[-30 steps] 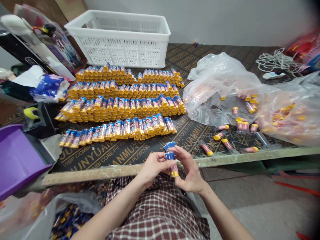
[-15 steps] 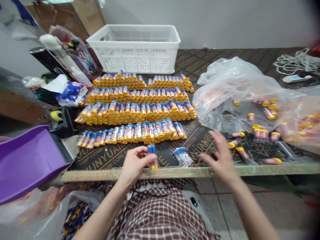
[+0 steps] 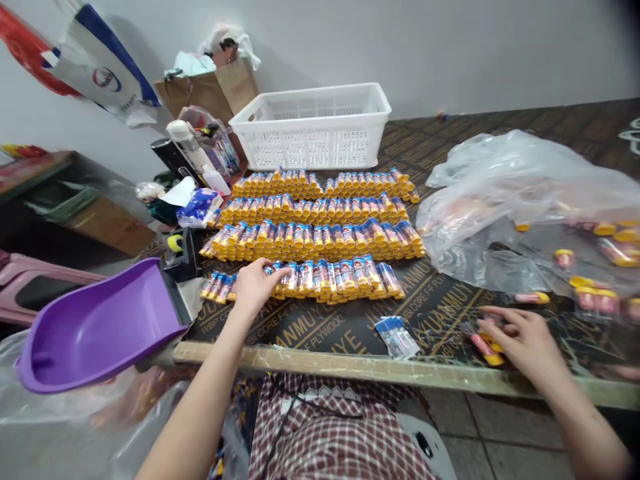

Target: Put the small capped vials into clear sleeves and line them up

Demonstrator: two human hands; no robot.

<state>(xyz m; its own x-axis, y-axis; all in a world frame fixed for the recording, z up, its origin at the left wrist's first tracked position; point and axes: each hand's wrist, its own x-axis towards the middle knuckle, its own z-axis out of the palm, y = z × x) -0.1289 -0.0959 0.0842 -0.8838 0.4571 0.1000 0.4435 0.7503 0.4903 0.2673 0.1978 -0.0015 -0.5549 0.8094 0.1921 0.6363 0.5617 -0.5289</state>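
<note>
My left hand [image 3: 256,288] is over the left part of the front row of small labelled tubes [image 3: 345,277], with blue tops and yellow caps. Thumb and forefinger close round a tube there, which the hand mostly hides. To the right, my right hand [image 3: 525,340] reaches down to the table, fingers curled on a yellow-capped tube partly hidden by them. Just under its fingertips lies a pink tube with a yellow cap [image 3: 486,349]. Between the hands, a small fanned stack of blue and silver labels [image 3: 397,337] lies near the table edge.
Behind the front row stand further stacked rows of tubes [image 3: 315,239] and a white plastic basket [image 3: 313,140]. A clear plastic bag [image 3: 525,180] with loose tubes spreads at right. A purple dustpan [image 3: 105,327] sits at left, beside a tape dispenser [image 3: 180,257]. The wooden table edge [image 3: 350,368] runs in front.
My left hand has carried its tube from the table's front edge up to the front row. My right hand has moved right and closed its fingers among the loose tubes. The view has shifted left.
</note>
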